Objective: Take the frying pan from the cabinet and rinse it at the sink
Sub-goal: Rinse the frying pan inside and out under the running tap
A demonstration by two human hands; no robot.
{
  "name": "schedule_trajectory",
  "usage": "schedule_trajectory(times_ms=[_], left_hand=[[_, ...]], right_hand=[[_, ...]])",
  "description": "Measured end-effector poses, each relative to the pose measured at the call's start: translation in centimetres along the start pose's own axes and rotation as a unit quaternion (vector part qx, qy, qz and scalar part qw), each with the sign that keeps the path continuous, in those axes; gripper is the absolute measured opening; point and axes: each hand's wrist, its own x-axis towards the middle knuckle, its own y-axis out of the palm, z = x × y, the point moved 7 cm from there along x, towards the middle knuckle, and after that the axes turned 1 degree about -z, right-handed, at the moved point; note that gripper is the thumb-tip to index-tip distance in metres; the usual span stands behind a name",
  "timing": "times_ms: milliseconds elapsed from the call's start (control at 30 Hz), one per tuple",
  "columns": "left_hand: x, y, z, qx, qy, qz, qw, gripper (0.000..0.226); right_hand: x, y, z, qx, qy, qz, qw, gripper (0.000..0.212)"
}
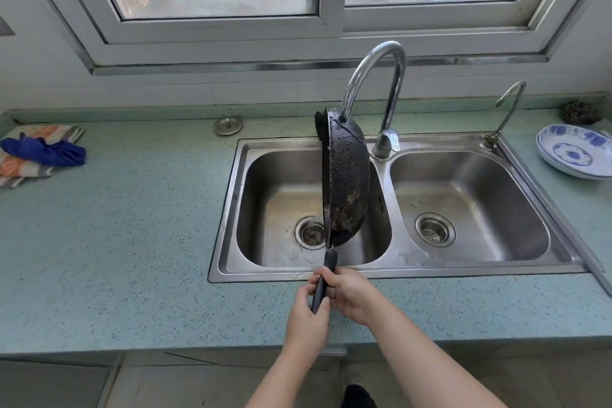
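Frying pan [347, 182] stands on edge over the left basin [265, 182] of the sink [480, 270], droplets beading its dark underside, top rim close by the tap [374, 76] (touching or not, I cannot tell). Both hands grasp the handle [328, 262] above the bench's [132, 242] front edge: left hand [304, 318] low, right hand [349, 295] higher. Danger: a wet handle and all that weight beyond the grip. One slip and the pan could twist, clang into the basin or knock the tap.
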Motion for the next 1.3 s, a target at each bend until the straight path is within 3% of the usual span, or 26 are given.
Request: schedule_trajectory(times_ms=[400, 800, 1033, 1300], left_hand=[[-0.8, -0.5, 0.1, -0.175, -0.076, 0.052, 0.98, 0.011], [-1.5, -0.7, -0.3, -0.308, -0.122, 0.096, 0.939, 0.013], [-1.5, -1.3, 0.4, -0.258, -0.147, 0.102, 0.949, 0.018], [-1.2, -2.1, 0.3, -0.055, -0.097, -0.009, 0.994, 0.008]], right_hand=[[-0.2, 0.5, 1.0, -0.105, -0.04, -0.027, 0.993, 0.014], [0.2, 0.9, 1.7, -0.202, -0.087, -0.124, 0.968, 0.014], [0.0, 1.1, 2.5, -0.344, -0.108, -0.177, 0.916, 0.023], [0.7, 1.6, 2.1, -0.341, -0.094, -0.175, 0.919, 0.024]])
